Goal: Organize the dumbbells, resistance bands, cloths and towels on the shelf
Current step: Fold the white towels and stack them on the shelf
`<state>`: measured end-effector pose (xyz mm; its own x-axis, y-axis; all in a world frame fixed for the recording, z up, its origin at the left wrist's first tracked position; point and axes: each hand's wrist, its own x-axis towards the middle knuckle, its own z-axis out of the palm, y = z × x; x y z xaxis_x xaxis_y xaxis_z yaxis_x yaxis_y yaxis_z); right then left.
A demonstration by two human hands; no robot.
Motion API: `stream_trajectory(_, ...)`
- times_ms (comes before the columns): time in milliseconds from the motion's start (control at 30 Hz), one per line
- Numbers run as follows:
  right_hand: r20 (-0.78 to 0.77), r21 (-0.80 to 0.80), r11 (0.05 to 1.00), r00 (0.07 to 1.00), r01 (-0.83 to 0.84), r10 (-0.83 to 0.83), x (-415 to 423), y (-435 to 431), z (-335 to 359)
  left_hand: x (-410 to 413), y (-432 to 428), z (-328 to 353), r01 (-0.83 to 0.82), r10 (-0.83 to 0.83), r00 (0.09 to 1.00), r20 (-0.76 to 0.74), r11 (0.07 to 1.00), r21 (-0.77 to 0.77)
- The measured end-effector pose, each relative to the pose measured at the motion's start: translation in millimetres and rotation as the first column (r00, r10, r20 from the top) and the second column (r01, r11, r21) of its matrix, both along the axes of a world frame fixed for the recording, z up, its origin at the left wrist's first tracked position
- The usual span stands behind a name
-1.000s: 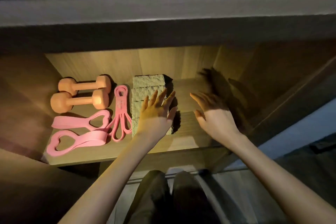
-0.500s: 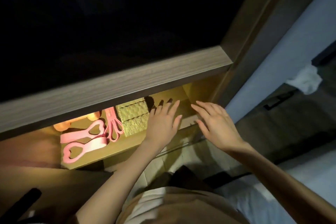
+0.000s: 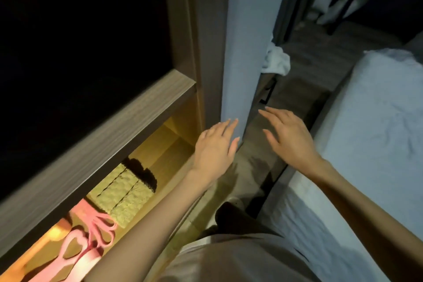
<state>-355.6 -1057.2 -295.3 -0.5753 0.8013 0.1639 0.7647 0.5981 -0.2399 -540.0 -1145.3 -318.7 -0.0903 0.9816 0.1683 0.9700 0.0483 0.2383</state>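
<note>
A lit wooden shelf (image 3: 174, 144) shows at the lower left under a thick board. On it lie folded yellowish cloths (image 3: 123, 194) and pink resistance bands (image 3: 96, 233), one with a heart-shaped loop (image 3: 71, 256). An orange dumbbell (image 3: 55, 233) is only partly visible behind them. My left hand (image 3: 215, 151) hovers open, empty, in front of the shelf's right end. My right hand (image 3: 290, 135) is also open and empty, out over the floor to the right. A white towel (image 3: 275, 59) lies crumpled on the floor beyond the wall corner.
A grey wall edge (image 3: 242, 52) stands upright between shelf and floor. A bed with white bedding (image 3: 375, 144) fills the right side. The compartment above the shelf is dark. Dark furniture legs (image 3: 338, 7) stand at the top right.
Both hands have pulled back out of the shelf and swung right, toward the floor by the bed. My view has turned right, and the white towel is now nearer the middle.
</note>
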Motion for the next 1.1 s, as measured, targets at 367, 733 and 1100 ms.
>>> stream_trajectory(367, 0.012, 0.008, 0.975, 0.975, 0.222, -0.223, 72.4, 121.3, 2.7, 64.4, 171.9, 5.9, 0.24, -0.24, 0.971, 0.0, 0.971, 0.007)
stream_trajectory(733, 0.013, 0.068, 0.986, 0.988, 0.15, -0.151, 120.9, 332.8, 4.1, 108.3, 383.8, -3.5, 0.052, -0.051, 0.996, 0.075, 0.999, -0.015)
stream_trajectory(1100, 0.054, -0.038, 0.999, 0.998, -0.011, 0.013, 96.4, 519.9, -7.4, 98.3, 538.6, -18.2, -0.174, 0.182, 0.979, 0.096, 0.981, -0.085)
